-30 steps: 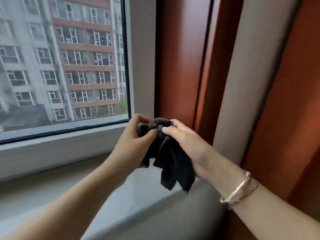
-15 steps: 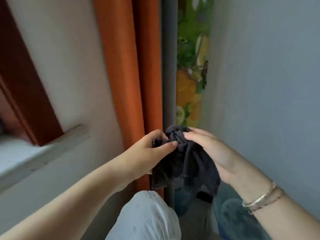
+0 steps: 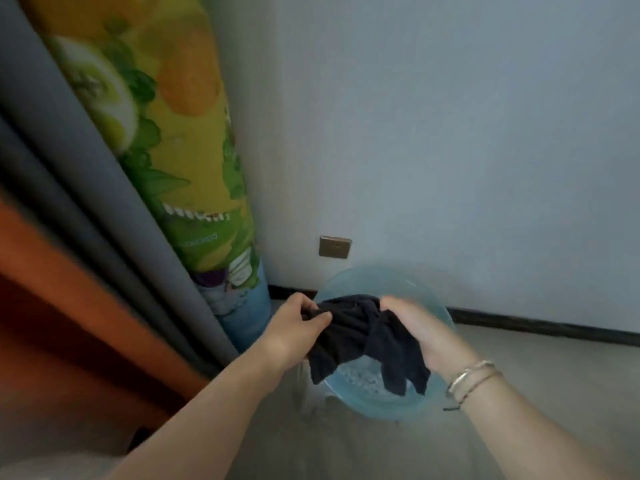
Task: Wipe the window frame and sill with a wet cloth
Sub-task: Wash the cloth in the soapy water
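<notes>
Dark cloth [image 3: 360, 336] bunched between both hands, left hand [image 3: 298, 329] pinching one end, right hand [image 3: 415, 327] gripping the other, over a blue bowl [image 3: 446, 317] on the floor

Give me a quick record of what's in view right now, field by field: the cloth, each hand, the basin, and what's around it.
cloth: dark cloth, bunched, held over the basin
left hand: left hand grips the cloth's left end
right hand: right hand holds its right side; bracelets on the wrist
basin: blue basin on the floor by the wall; contents unclear
surroundings: grey curtain, fruit-print roll, wall plate
</notes>
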Demonstrator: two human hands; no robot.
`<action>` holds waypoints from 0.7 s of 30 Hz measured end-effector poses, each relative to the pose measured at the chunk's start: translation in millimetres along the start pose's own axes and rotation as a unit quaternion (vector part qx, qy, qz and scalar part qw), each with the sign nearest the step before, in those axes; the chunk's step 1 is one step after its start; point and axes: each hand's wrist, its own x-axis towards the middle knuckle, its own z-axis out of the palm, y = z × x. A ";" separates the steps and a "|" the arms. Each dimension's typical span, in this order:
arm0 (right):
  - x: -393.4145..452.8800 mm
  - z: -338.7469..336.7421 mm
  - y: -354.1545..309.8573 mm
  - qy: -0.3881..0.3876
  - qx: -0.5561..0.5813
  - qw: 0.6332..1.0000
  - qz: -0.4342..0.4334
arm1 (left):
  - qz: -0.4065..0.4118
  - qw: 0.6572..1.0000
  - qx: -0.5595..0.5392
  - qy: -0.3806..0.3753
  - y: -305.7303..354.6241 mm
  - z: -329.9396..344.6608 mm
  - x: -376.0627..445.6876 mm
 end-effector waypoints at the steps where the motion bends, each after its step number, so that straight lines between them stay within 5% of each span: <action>1: 16.8 0.0 11.3 0.025 -0.008 1.000 -0.001 | -0.006 1.000 0.005 0.009 -11.4 5.3 12.9; 11: 138.8 -9.8 106.4 0.128 -0.051 0.990 0.000 | -0.063 0.995 -0.007 -0.071 -67.7 63.1 99.5; 15: 156.0 -25.0 136.1 0.222 -0.221 0.949 0.020 | -0.103 0.988 -0.044 -0.107 -85.0 82.5 123.1; 18: 160.1 -19.6 157.2 0.217 -0.329 0.914 0.094 | -0.165 0.972 -0.123 -0.109 -96.9 93.6 135.3; 21: 168.3 -0.9 175.8 0.180 -0.354 0.917 0.039 | -0.204 0.958 -0.164 -0.120 -107.1 98.5 143.9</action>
